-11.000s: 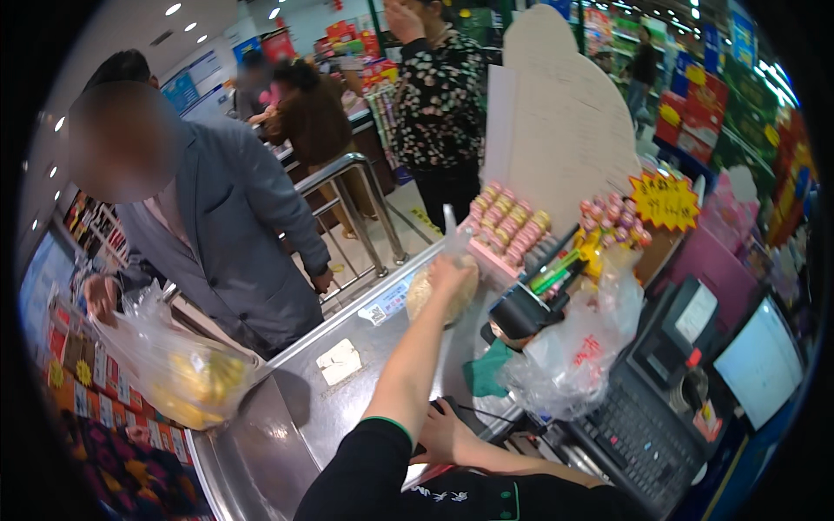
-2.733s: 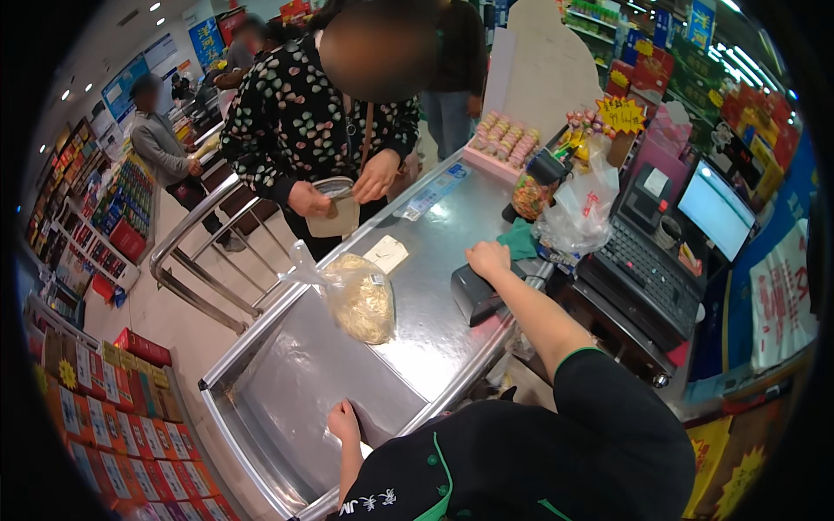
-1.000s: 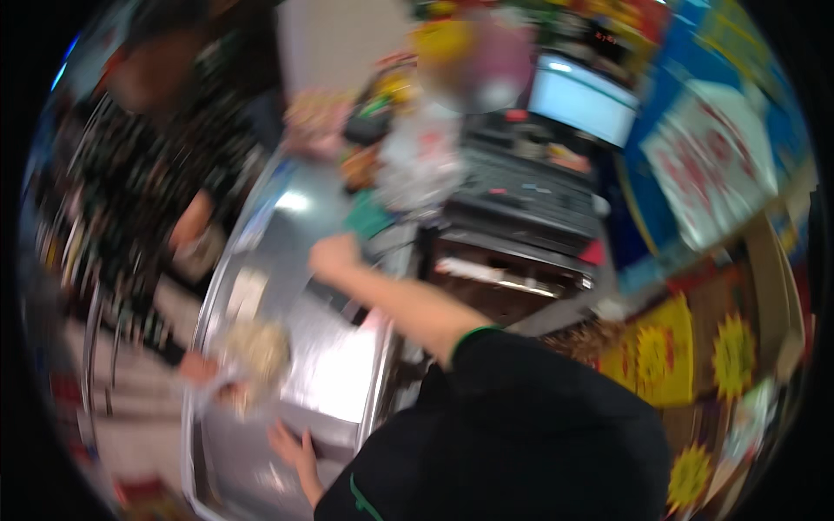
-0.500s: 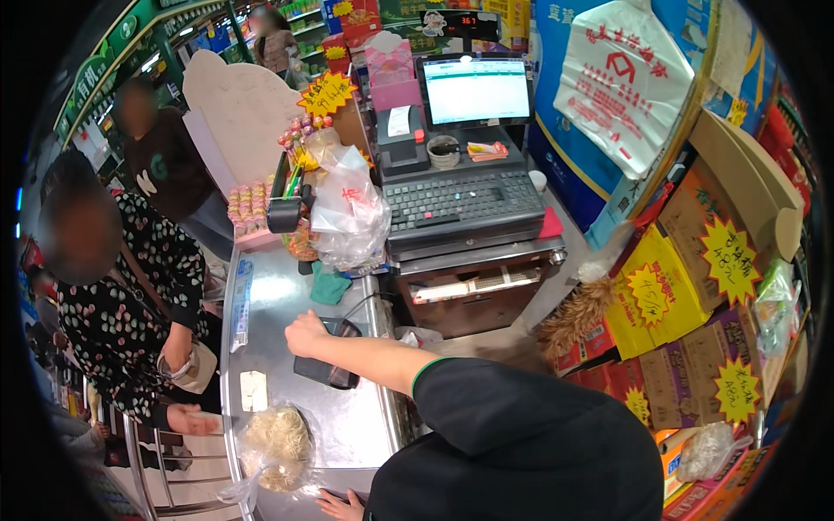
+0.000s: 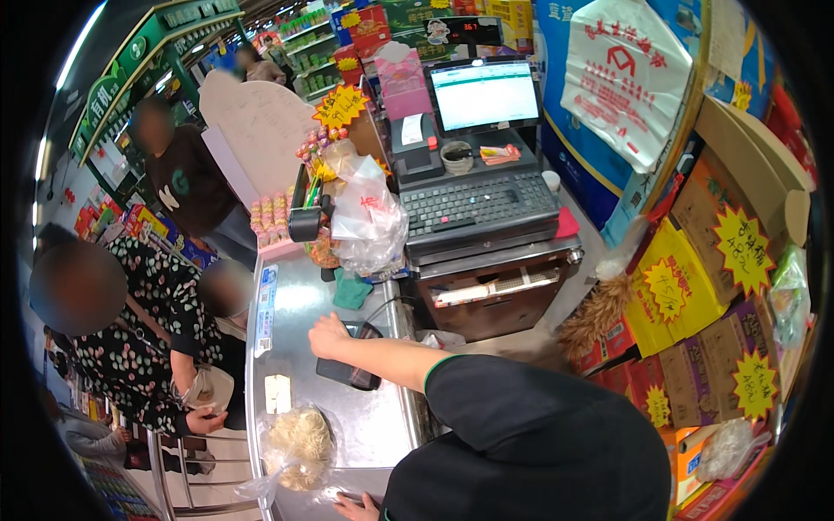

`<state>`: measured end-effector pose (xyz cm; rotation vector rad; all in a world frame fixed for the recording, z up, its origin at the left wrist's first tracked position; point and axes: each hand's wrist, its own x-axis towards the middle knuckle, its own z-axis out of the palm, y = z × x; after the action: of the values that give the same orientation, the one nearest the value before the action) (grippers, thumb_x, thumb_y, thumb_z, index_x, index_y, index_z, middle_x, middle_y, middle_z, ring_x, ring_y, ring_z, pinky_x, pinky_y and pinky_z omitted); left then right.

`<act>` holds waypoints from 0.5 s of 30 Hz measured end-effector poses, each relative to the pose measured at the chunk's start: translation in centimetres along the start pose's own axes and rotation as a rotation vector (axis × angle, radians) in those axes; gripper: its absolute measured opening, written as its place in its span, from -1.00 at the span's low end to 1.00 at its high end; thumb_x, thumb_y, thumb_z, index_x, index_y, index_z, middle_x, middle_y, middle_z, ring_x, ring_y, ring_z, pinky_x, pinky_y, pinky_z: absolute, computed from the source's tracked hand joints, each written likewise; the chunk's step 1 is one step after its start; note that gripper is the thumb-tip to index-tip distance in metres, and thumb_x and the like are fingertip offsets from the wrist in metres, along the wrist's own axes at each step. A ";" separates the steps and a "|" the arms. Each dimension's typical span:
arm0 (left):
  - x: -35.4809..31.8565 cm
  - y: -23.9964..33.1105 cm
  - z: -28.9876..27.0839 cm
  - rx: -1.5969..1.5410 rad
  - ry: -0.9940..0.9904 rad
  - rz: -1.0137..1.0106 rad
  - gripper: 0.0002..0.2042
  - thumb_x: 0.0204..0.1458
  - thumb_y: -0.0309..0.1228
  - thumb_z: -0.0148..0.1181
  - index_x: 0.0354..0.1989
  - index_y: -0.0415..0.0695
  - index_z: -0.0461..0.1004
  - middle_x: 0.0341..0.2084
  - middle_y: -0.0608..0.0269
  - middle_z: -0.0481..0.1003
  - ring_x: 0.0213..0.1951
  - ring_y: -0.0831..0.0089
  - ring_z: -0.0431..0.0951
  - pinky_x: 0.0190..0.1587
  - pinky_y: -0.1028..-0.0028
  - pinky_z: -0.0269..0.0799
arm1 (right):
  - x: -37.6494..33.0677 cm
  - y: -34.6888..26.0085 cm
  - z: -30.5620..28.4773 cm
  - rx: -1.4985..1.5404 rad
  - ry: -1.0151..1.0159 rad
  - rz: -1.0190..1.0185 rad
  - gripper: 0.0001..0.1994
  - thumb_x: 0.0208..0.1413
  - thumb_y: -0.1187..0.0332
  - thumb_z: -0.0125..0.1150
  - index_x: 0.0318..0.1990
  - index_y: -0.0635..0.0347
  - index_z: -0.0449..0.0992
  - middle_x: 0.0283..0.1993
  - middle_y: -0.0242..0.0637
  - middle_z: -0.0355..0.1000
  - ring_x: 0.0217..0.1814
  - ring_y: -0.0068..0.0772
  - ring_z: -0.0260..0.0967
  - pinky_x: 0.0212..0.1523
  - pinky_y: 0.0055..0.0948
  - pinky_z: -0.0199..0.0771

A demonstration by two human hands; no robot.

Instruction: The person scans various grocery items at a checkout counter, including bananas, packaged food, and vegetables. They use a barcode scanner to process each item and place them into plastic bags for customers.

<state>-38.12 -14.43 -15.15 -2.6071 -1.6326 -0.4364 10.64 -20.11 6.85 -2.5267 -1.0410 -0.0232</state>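
Observation:
My right arm reaches left across the metal counter (image 5: 373,430). My right hand (image 5: 328,337) is closed at the left edge of a flat black device (image 5: 347,369) with a dark glossy top and a cable. Its fingertips are turned out of sight, so what they hold, if anything, does not show. Low in the picture, my left hand (image 5: 354,508) lies flat on the counter with fingers apart, partly cut off by the frame. Beyond it sits a clear plastic bag of pale, stringy food (image 5: 300,443). A small cream-coloured packet (image 5: 278,393) lies just past that bag.
A person in a flowered top (image 5: 165,339) stands across the counter with a light bag. Ahead are a green cloth (image 5: 351,291), plastic bags (image 5: 367,217), a keyboard (image 5: 478,204) and a screen (image 5: 485,95). Stacked cartons (image 5: 695,356) and a feather duster (image 5: 595,317) occupy the right.
The whole view has shifted slightly rightward. Across the counter, the person's hand has drawn back from the counter's edge, and another head shows beside them. My hands hold their places.

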 end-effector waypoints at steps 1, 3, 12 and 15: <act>0.2 0.5 -1.2 -0.070 0.009 -0.074 -0.29 0.07 0.21 -0.09 0.35 0.15 0.03 0.20 -0.09 0.21 0.11 -0.12 0.30 0.10 -0.12 0.22 | -0.2 0.2 0.4 -0.025 0.079 -0.004 -0.80 -0.03 0.31 0.06 -0.41 0.11 0.62 -0.31 -0.24 0.55 -0.09 -0.24 0.42 -0.03 -0.17 0.18; 0.9 -1.5 -0.8 -0.024 0.310 0.057 -0.37 0.10 0.13 -0.07 0.32 0.19 0.08 0.15 -0.11 0.27 0.02 -0.18 0.38 0.02 -0.13 0.29 | 0.2 -0.2 -0.2 -0.016 -0.094 0.004 -0.80 -0.03 0.31 0.05 -0.41 0.10 0.62 -0.30 -0.25 0.55 -0.08 -0.24 0.42 -0.03 -0.18 0.18; -1.8 -3.4 0.5 0.070 0.337 0.062 -0.50 0.11 0.03 0.00 0.21 0.17 0.23 0.09 -0.11 0.31 -0.09 -0.29 0.41 -0.14 -0.18 0.35 | 0.5 -0.7 -0.7 -0.006 -0.159 0.005 -0.78 -0.01 0.30 0.02 -0.38 0.09 0.63 -0.27 -0.20 0.55 -0.08 -0.21 0.44 -0.04 -0.15 0.24; -2.7 -2.6 -4.2 -0.196 -0.183 -0.414 -0.30 0.03 -0.17 0.18 0.33 -0.09 0.05 0.26 -0.30 0.02 0.26 -0.16 0.04 0.27 0.07 -0.01 | 0.6 -2.5 0.4 -0.093 -0.193 -0.039 -0.75 0.02 0.27 -0.01 -0.33 0.07 0.63 -0.25 -0.22 0.55 -0.10 -0.22 0.46 -0.06 -0.14 0.28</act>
<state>-42.44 -16.33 -12.12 -2.4919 -2.3152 -0.3961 9.31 -17.93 7.47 -2.6334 -1.1879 0.1675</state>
